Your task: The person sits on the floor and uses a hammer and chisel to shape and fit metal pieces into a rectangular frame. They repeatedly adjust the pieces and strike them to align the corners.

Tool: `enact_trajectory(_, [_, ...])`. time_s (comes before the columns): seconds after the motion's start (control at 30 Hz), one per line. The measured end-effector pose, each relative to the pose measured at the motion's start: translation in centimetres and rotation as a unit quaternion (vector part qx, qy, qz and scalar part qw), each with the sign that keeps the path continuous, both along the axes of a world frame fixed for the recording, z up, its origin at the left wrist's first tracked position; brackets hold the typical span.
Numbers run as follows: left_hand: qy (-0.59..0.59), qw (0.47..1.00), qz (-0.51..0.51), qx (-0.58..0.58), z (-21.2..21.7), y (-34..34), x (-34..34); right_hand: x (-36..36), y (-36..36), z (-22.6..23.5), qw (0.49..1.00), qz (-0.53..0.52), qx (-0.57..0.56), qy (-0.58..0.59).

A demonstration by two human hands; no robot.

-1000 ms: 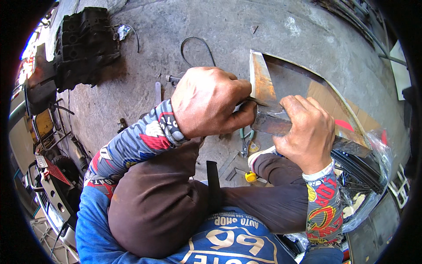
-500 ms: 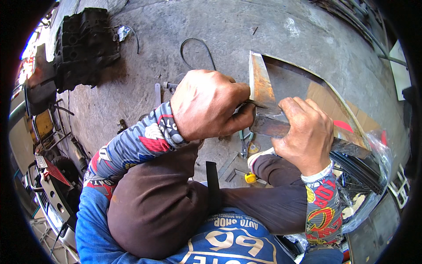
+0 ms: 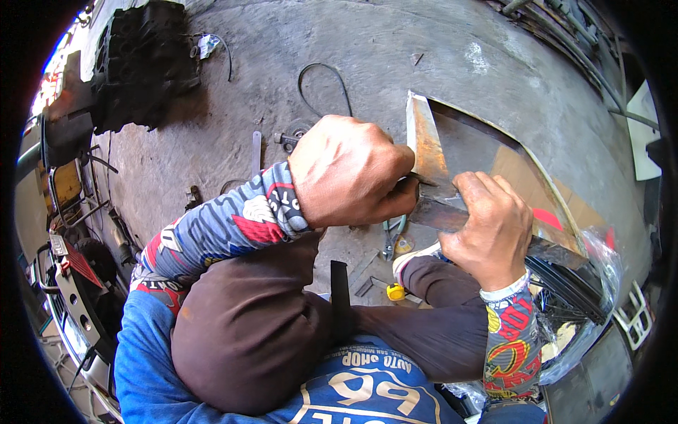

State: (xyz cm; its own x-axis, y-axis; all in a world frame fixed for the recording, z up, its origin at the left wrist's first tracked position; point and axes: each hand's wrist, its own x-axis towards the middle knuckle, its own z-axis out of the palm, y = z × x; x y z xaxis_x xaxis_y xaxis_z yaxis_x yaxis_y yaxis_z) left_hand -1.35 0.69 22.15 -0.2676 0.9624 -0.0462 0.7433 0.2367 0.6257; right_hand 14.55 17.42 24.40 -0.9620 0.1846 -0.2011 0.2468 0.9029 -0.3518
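A rusty sheet-metal frame (image 3: 429, 145) with a bent outline rises in front of me, tilted. My right hand (image 3: 491, 230) grips its near rusty bar, thumb below and fingers over the top. At the frame's near left corner, my left hand (image 3: 353, 172) is closed in a pinch. A thin dark piece shows at its fingertips against the metal, but the fingers hide most of it, so I cannot tell what it is. Beneath the hands, green-handled pliers (image 3: 390, 242) lie on the floor. A yellow tape measure (image 3: 395, 292) is by my shoe.
A dark engine block (image 3: 145, 67) stands at the far left. A steel ruler (image 3: 256, 152), an angle grinder (image 3: 288, 140) and a looped black cable (image 3: 302, 81) lie beyond my left hand. Cardboard (image 3: 519, 173) shows through the frame. Dark strips in clear plastic (image 3: 613, 272) lie at right.
Both hands and the frame have shifted slightly toward me, the left hand also a little to the right. The left fingertips now sit closer against the frame's corner. Both grips remain closed.
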Motion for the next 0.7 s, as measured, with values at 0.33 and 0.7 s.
enact_trajectory(0.33, [-0.018, 0.999, -0.021, -0.02, 0.18, 0.04, 0.11, 0.41, -0.07, -0.12, 1.0, -0.004, -0.023, 0.009])
enact_trajectory(0.7, [-0.005, 0.999, -0.035, 0.002, -0.06, 0.23, 0.07, 0.82, 0.33, -0.28, 1.0, -0.001, -0.025, 0.001])
